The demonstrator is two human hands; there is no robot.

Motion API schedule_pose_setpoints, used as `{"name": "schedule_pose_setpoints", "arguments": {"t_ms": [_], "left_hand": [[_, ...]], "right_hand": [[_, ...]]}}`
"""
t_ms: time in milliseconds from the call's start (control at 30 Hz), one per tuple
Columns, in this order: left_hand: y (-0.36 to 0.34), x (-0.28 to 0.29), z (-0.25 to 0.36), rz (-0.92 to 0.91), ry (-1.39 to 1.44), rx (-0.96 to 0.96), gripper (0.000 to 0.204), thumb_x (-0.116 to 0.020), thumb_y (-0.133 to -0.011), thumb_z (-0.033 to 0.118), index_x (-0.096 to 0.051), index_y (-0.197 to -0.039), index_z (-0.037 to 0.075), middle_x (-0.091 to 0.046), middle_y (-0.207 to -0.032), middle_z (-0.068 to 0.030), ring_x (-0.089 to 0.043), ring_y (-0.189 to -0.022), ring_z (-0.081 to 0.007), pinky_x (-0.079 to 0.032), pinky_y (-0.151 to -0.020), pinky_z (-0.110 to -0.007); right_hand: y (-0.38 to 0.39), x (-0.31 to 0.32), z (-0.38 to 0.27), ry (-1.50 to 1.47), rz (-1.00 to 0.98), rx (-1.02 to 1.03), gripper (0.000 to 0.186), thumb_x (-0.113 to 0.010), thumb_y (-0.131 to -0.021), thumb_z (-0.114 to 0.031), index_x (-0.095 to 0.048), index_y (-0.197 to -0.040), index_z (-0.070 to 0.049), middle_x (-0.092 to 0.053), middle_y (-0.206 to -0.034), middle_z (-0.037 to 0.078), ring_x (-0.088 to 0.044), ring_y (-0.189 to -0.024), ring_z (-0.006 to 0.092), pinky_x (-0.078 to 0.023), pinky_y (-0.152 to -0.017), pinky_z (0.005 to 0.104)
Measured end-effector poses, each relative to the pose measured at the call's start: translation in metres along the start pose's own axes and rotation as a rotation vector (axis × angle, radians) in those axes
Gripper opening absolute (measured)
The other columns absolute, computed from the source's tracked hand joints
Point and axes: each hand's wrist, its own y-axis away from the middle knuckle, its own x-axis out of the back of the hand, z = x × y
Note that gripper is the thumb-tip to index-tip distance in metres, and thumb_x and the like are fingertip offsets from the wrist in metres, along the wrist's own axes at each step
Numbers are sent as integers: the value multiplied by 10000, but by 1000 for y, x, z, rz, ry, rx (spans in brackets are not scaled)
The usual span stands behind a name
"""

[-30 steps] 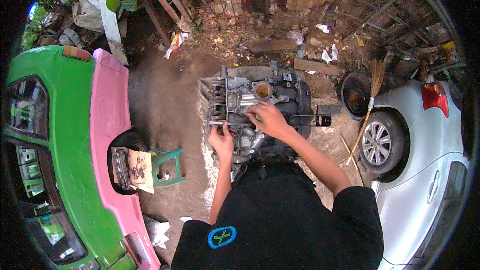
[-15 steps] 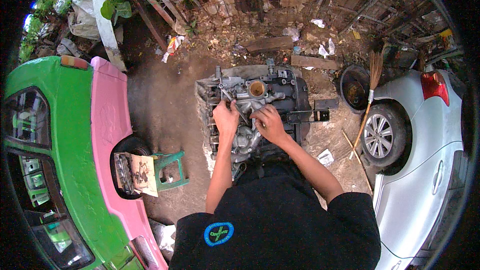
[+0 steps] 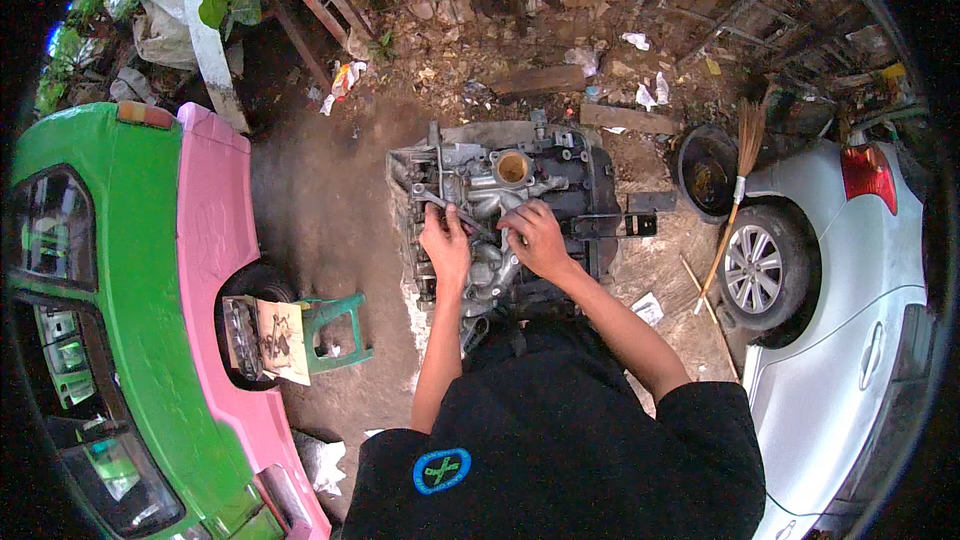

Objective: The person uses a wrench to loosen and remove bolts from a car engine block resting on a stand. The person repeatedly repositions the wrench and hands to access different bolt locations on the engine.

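Note:
An engine [image 3: 588, 180] with a grey metal intake manifold [image 3: 487, 183] and a round brownish opening [image 3: 513, 168] stands in front of me. My left hand [image 3: 446, 243] is closed around a slim silver wrench [image 3: 478, 227], which slants across the manifold from upper left to lower right. Close to the wrench's lower end, my right hand [image 3: 538, 238] has its fingers bent and pressed together at the manifold. Whatever lies between those fingertips is hidden.
On the left stands a green and pink car [image 3: 215, 200]; beside it, a green plastic stool [image 3: 340, 332] and a cardboard piece [image 3: 284, 345] with metal parts. A silver car [image 3: 850, 240], a broom [image 3: 742, 180] and a black tub [image 3: 706, 175] are on the right.
The wrench in my left hand has swung from a steep slant to a flatter one, its upper end moving left and down. My left hand has shifted slightly down and left.

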Motion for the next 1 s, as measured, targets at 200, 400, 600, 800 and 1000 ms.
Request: {"name": "schedule_pose_setpoints", "arguments": {"t_ms": [200, 400, 600, 800, 1000], "left_hand": [[-9, 10, 6, 85, 100, 15, 163, -552, -1011, 125, -534, -999, -37, -611, -634, -72, -592, -504, -133, -466, -470, -313], [26, 17, 16, 60, 39, -43, 152, -554, -1005, 98, -521, -988, -49, -653, -694, -112, -644, -560, -146, -509, -514, -297], [48, 17, 9, 92, -2, 38, 128, -555, -994, 65, -522, -969, -56, -677, -721, -122, -668, -607, -176, -522, -582, -315], [52, 15, -1, 90, 21, -6, 117, -575, -978, 57, -549, -951, -54, -690, -738, -138, -683, -633, -203, -517, -607, -337], [56, 13, -3, 86, -12, 11, 120, -587, -971, 54, -554, -943, -58, -690, -735, -131, -688, -645, -204, -518, -618, -329]], "right_hand": [[0, 0, -2, -14, 49, 18, 200, -659, -744, -4, -655, -928, -84, -642, -939, 79, -574, -943, 293, -458, -897, 434], [0, 1, -1, 13, 9, 1, 197, -693, -770, -84, -669, -966, -85, -646, -978, 90, -565, -986, 309, -448, -948, 449], [2, -1, 2, -21, 17, -2, 181, -689, -770, -82, -666, -949, -87, -647, -959, 90, -568, -971, 309, -450, -942, 450], [2, -2, 3, -23, 17, 4, 163, -689, -770, -83, -657, -930, -89, -638, -940, 89, -562, -949, 312, -446, -941, 457], [3, -3, 3, -4, 7, -13, 180, -691, -767, -78, -662, -943, -94, -642, -968, 90, -566, -992, 315, -444, -956, 463]]}}
